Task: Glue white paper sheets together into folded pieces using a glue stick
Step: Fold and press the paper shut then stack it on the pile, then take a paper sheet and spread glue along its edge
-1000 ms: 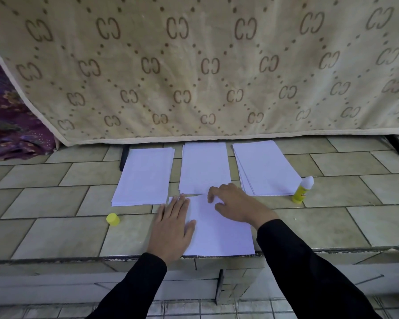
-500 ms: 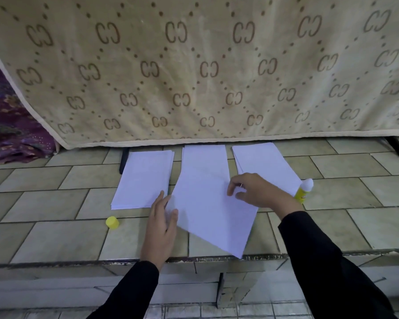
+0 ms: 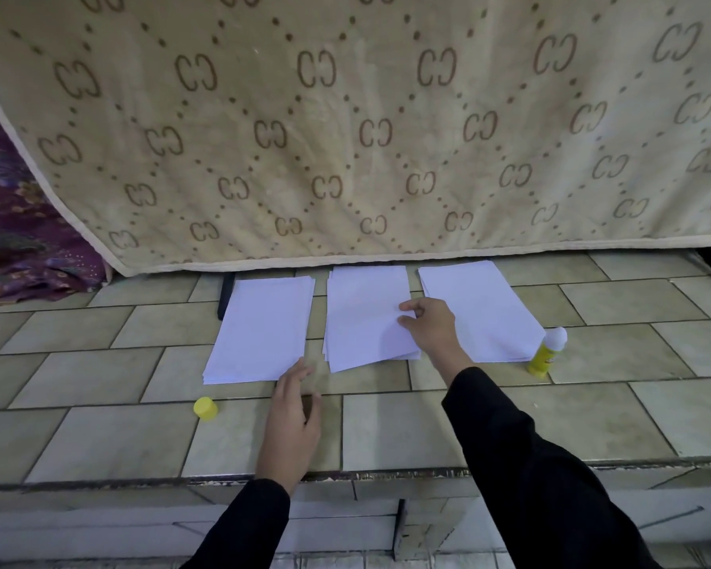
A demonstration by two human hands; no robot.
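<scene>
A beige patterned blanket (image 3: 345, 117) hangs across the upper frame, with purple cloth (image 3: 13, 240) at the left edge. On the tiled ledge (image 3: 99, 437) below lie three stacks of white paper: the left stack (image 3: 259, 330), the middle stack (image 3: 362, 305) and the right stack (image 3: 481, 310). An uncapped glue stick (image 3: 546, 355) stands at the right stack's lower right corner, and its yellow cap (image 3: 205, 408) lies lower left, well apart.

The right hand (image 3: 427, 326) and its black sleeve cover the gap between the middle and right stacks. Its curled thumb and forefinger pinch the right edge of the top sheet (image 3: 366, 347). The left hand (image 3: 292, 420) hovers with fingers straight and slightly spread, tips near the left stack's corner; whether they touch it is unclear.

Half a second ago the sheet hung tilted between both hands; now it lies skewed on the middle stack.
</scene>
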